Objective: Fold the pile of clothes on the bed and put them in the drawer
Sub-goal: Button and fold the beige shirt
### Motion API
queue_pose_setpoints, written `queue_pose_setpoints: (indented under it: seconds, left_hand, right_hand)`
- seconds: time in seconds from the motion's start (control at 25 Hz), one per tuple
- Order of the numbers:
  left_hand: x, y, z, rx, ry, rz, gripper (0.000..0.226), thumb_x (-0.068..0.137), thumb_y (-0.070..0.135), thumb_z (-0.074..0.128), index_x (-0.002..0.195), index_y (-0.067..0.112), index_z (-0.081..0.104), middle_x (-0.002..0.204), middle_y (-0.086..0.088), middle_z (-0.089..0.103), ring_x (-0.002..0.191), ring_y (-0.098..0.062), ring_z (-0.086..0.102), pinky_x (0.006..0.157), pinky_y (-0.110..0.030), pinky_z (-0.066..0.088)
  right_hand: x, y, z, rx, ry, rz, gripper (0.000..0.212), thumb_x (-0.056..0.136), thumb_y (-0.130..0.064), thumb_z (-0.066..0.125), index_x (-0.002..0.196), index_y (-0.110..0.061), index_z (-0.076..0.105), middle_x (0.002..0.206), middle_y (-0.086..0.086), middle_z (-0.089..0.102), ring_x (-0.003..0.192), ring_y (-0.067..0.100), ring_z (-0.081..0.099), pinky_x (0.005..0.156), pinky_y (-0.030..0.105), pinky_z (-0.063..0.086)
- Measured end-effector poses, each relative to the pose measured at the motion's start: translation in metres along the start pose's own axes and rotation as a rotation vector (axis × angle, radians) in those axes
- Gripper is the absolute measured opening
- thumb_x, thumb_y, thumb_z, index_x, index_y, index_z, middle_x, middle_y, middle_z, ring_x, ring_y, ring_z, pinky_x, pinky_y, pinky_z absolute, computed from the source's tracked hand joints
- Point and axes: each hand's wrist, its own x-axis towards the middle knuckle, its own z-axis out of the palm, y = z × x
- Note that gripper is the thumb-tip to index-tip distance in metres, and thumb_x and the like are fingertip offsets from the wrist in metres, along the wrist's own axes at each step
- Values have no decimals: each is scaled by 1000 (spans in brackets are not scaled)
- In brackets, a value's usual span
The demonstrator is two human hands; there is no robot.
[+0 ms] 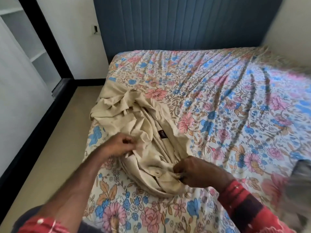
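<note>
A crumpled beige garment (144,125) with a dark label inside lies on the left side of the bed (227,101), its far end reaching the mattress edge. My left hand (119,145) pinches the cloth on its left side. At the near end my right hand (195,172) grips a bunched edge of the same garment. Both hands are low over the flowered sheet. A grey, blurred piece of cloth (301,179) shows at the right edge of the view.
A blue padded headboard (176,24) stands behind the bed. Beige floor (55,148) runs along the bed's left side, bordered by a dark baseboard and a white wardrobe with shelves (25,52). The flowered sheet fills the right half.
</note>
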Motion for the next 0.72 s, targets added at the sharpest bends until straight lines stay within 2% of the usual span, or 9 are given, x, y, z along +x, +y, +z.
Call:
queue_pose_setpoints:
  seconds: [0.08, 0.16, 0.24, 0.32, 0.4, 0.48, 0.56, 0.64, 0.72]
  left_hand:
    - [17, 9, 5, 111, 240, 106, 10, 85, 37, 80, 81, 30, 75, 87, 7, 72, 82, -14, 68, 71, -29, 49]
    - [36, 17, 17, 169, 338, 204, 13, 83, 36, 81, 76, 31, 71, 95, 2, 66, 91, -18, 66, 76, -29, 50]
    - [49, 29, 27, 225, 352, 244, 14, 82, 38, 80, 83, 32, 68, 106, -1, 56, 107, -23, 60, 91, -39, 52]
    - [52, 40, 36, 295, 324, 253, 17, 84, 39, 78, 95, 34, 67, 116, -2, 53, 118, -27, 54, 98, -49, 49]
    - [52, 52, 42, 317, 256, 285, 32, 84, 36, 79, 112, 35, 64, 127, 1, 49, 129, -25, 47, 105, -51, 44]
    - [45, 74, 38, 282, 142, 383, 63, 75, 35, 85, 129, 43, 55, 140, 8, 41, 139, -20, 37, 112, -51, 37]
    - [41, 107, 20, 275, 59, 515, 85, 68, 33, 90, 138, 51, 45, 150, 17, 33, 145, -10, 28, 118, -43, 30]
    - [37, 145, -11, 171, 46, 622, 79, 72, 22, 91, 134, 49, 49, 146, 20, 43, 140, -4, 37, 116, -33, 34]
    - [30, 179, -51, -27, 40, 669, 59, 74, 14, 89, 121, 40, 63, 123, 6, 69, 117, -7, 60, 102, -36, 47]
  right_hand:
    - [-24, 4, -8, 130, -42, 24, 11, 93, -33, 70, 100, -24, 73, 88, -9, 71, 70, 3, 64, 66, 21, 56]
    - [-27, 13, -11, 353, 370, 131, 18, 91, -40, 75, 101, -25, 72, 95, -12, 70, 79, 6, 67, 74, 33, 60]
    - [-6, 29, -8, 394, 801, 413, 44, 87, -52, 75, 116, -22, 62, 108, -8, 65, 93, 15, 66, 83, 37, 56]
    - [21, 40, 5, 444, 720, 586, 67, 82, -57, 78, 129, -15, 53, 115, 3, 65, 101, 24, 66, 90, 42, 56]
    - [38, 44, 1, 525, 650, 561, 45, 80, -41, 81, 110, -11, 68, 101, 5, 74, 88, 25, 70, 82, 42, 60]
    - [44, 38, -30, 499, 656, 380, 16, 82, -24, 77, 95, -14, 76, 85, 0, 74, 78, 20, 70, 71, 35, 58]
    - [50, 18, -93, 348, 581, 96, 6, 84, -15, 76, 90, -15, 76, 82, -3, 72, 76, 15, 69, 69, 33, 55]
    - [50, -16, -168, 169, 450, -144, 5, 83, -12, 78, 85, -14, 74, 78, -5, 70, 69, 6, 65, 66, 27, 50]
    - [45, -49, -234, 94, 320, -289, 10, 82, -11, 79, 86, -18, 75, 75, -9, 69, 65, 0, 60, 62, 19, 47]
